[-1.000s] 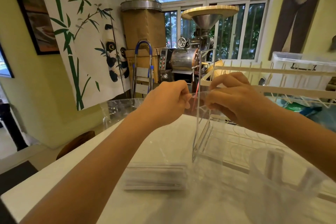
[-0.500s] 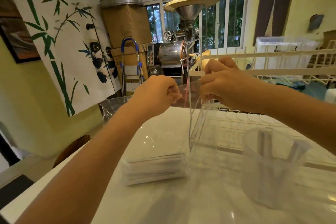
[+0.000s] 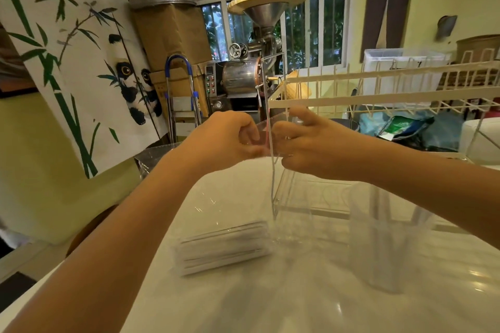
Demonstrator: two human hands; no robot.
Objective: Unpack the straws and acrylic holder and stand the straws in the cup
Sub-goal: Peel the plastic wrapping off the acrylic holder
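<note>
A clear acrylic holder [image 3: 292, 197] stands upright on the white table [image 3: 270, 300], still inside a thin clear plastic wrapper. My left hand [image 3: 224, 140] and my right hand [image 3: 305, 143] are both pinched on the wrapper's top edge, close together above the holder. A flat pack of wrapped straws [image 3: 224, 247] lies on the table in front of the holder. To the right stands a clear plastic cup [image 3: 384, 240] with a few straws upright in it.
A white wire dish rack [image 3: 378, 92] stands behind the holder at the right. An empty clear bag [image 3: 154, 157] lies at the table's far left edge. A metal roaster machine [image 3: 251, 73], boxes and a step ladder stand beyond the table.
My hands have come closer together on the wrapper's top. The view has shifted slightly, so the holder and cup sit a little further right.
</note>
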